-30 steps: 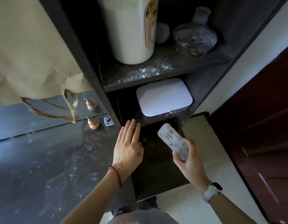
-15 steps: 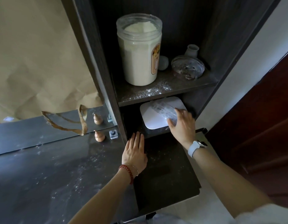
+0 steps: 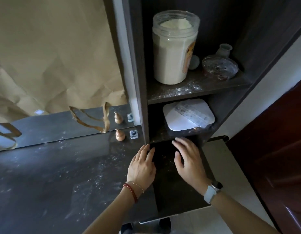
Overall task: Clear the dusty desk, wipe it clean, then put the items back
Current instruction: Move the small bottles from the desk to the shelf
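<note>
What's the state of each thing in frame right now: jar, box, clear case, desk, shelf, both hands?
Powder jar: upright on upper shelf, lid off, nearly full.
White box: closed, in lower compartment.
Clear case: lying flat on the white box.
Upper shelf: powder-dusted.
Desk: dusty, unwiped.
Gourd figurine: upright on desk.
Left hand: flat on desk, empty.
Right hand: fingers relaxed, empty.

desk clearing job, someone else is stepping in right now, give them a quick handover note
Left hand: open, flat on the desk by the shelf post.
Right hand: open, empty, over the dark desk end.
Clear plastic case lies on the white box in the lower shelf.
Small gourd and clear cube remain on the desk, which is dusty.
Left: move those two off, wipe, put items back.
</note>
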`<state>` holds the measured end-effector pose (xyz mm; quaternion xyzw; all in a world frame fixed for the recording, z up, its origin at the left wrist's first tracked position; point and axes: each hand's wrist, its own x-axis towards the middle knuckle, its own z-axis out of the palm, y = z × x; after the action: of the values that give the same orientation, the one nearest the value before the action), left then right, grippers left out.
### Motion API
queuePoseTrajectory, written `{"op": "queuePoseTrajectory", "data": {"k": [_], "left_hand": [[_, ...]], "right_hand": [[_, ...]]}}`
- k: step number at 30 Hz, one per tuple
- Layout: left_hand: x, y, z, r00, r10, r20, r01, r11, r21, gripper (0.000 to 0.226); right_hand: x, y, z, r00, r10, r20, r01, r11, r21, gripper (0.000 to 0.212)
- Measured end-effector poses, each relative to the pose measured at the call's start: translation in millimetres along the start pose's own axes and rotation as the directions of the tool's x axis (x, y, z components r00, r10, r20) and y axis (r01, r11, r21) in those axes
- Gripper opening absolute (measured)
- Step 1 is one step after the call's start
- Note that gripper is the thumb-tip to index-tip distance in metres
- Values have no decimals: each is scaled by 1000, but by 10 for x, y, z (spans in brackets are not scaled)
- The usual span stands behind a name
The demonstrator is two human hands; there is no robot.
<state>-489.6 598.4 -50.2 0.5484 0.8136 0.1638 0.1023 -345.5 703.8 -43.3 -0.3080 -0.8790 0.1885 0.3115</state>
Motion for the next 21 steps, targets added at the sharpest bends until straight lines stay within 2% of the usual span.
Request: {"op": "queuePoseTrajectory", "data": {"k": [2, 5, 7, 11, 16, 19, 21], "left_hand": [[-220, -285, -1, 995, -95, -5, 95, 995, -16, 46], [-398, -665, -67, 965, -262, -3, 261, 962, -75, 48], [-372, -876, -152, 945, -327, 15, 327, 940, -97, 47], [-188, -1233, -325, 934, -357, 9, 350, 910, -222, 45], [167, -1526, -412, 952, -299, 61, 303, 906, -294, 53], [390, -1595, -360, 951, -266, 158, 305, 890, -339, 61], [513, -1622, -289, 936, -270, 227, 339, 866, -368, 64]], "right_hand": [[-238, -199, 193, 987, -47, 153, 35, 996, 85, 33], [-371, -472, 538, 899, -28, 437, -29, 992, 123, 39], [-228, -611, 765, 856, -19, 516, -49, 992, 117, 42], [280, -832, 1178, 852, 51, 521, -75, 997, 24, 44], [775, -884, 1616, 903, 183, 389, -70, 955, -287, 59], [944, -789, 1811, 852, 302, 428, -118, 907, -404, 67], [946, -757, 1885, 810, 385, 442, -186, 883, -430, 58]]}}
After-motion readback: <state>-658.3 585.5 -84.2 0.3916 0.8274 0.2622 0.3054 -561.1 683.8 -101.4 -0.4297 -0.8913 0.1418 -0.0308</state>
